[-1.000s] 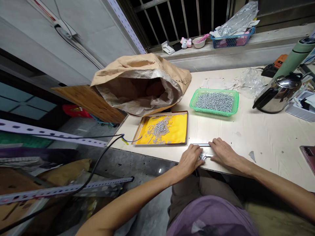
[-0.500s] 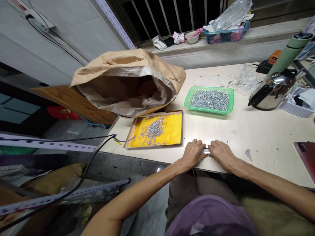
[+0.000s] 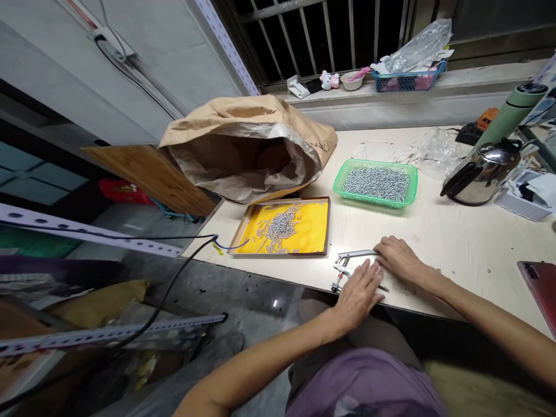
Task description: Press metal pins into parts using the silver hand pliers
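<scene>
A silver plier-like metal tool point(image 3: 343, 262) with a coil spring and a small red part lies near the table's front edge, its two handles spread apart towards the right. My left hand point(image 3: 359, 289) rests over the lower handle, fingers stretched out, and covers part of it. At the tip of the upper handle, the bent fingers of my right hand point(image 3: 397, 258) close on the metal; the thumb is hidden. Left of the tool is a shallow tray point(image 3: 328, 229) lined in yellow, with a heap of small metal pins point(image 3: 281, 226) in it.
Behind my hands stands a green basket point(image 3: 376, 201) full of similar metal pins point(image 3: 377, 182). A large open paper sack point(image 3: 247, 116) lies behind the tray. To the right are a steel kettle point(image 3: 482, 174), a green flask point(image 3: 508, 116) and a dark red phone point(image 3: 541, 289).
My hands were close together over a metal piece at the table edge. The plier-like tool now shows, its handles apart. My right hand has moved slightly right, and the view has shifted.
</scene>
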{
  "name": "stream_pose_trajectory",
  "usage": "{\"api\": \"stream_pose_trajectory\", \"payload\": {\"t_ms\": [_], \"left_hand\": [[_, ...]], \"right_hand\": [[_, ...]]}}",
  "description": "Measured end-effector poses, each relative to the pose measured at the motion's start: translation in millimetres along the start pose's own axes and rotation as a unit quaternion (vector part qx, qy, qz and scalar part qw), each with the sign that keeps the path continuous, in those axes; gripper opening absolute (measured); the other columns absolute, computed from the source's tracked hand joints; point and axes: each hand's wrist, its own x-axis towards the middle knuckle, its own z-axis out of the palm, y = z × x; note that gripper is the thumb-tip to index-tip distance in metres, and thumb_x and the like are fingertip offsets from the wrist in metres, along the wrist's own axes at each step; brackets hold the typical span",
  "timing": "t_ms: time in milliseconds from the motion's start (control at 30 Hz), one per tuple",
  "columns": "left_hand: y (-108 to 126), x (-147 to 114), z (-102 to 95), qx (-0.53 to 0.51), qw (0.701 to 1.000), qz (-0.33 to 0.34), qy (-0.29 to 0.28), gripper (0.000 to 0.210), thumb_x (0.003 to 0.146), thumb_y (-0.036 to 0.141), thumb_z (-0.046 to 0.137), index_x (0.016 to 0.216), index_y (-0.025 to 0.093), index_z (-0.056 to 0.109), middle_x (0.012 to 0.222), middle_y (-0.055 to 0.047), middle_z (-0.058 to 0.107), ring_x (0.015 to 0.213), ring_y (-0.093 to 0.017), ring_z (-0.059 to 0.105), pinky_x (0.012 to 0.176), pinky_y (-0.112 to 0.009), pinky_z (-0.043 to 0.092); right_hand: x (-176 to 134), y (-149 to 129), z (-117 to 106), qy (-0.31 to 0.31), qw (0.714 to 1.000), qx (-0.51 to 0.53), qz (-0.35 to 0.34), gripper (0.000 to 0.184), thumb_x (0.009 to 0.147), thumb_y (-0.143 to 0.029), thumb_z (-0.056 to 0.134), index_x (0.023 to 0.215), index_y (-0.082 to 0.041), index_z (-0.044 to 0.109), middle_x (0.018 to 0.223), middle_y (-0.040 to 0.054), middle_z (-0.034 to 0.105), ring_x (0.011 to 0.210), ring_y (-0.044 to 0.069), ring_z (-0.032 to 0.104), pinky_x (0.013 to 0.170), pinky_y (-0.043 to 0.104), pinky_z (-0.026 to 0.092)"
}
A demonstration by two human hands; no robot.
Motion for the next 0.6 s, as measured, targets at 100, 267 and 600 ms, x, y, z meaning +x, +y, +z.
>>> {"api": "stream_pose_trajectory", "payload": {"t_ms": [100,267,600], "left_hand": [[8.8,-2.9,6.9,-0.024,1.000,0.005,-0.004,0.040,0.094,0.033,0.044,0.129,0.014,0.046,0.131,-0.015,0.054,0.130,-0.027,0.042,0.107,-0.048,0.036],[10.4,-1.1,4.7,-0.049,0.999,-0.007,-0.001,0.045,0.092,0.040,0.047,0.129,0.014,0.047,0.130,-0.016,0.054,0.129,-0.028,0.043,0.108,-0.049,0.034],[9.9,-11.8,10.0,-0.013,0.999,0.047,-0.017,0.041,0.087,0.044,0.054,0.119,0.019,0.058,0.121,-0.013,0.060,0.119,-0.030,0.051,0.098,-0.046,0.044]], "right_hand": [[11.9,3.8,-3.7,0.031,0.999,-0.020,0.015,0.012,0.089,-0.021,0.053,0.089,-0.017,0.065,0.095,0.0074,0.064,0.091,0.021,0.052,0.077,0.033,0.032],[24.1,-16.5,-10.3,0.062,0.996,-0.039,-0.050,0.016,0.088,-0.022,0.055,0.098,-0.021,0.067,0.103,0.0082,0.063,0.096,0.023,0.049,0.079,0.036,0.031],[55.8,-83.5,13.8,-0.003,0.928,-0.120,-0.354,0.018,0.088,-0.015,0.053,0.080,-0.018,0.069,0.089,0.0054,0.065,0.096,0.020,0.050,0.079,0.035,0.035]]}}
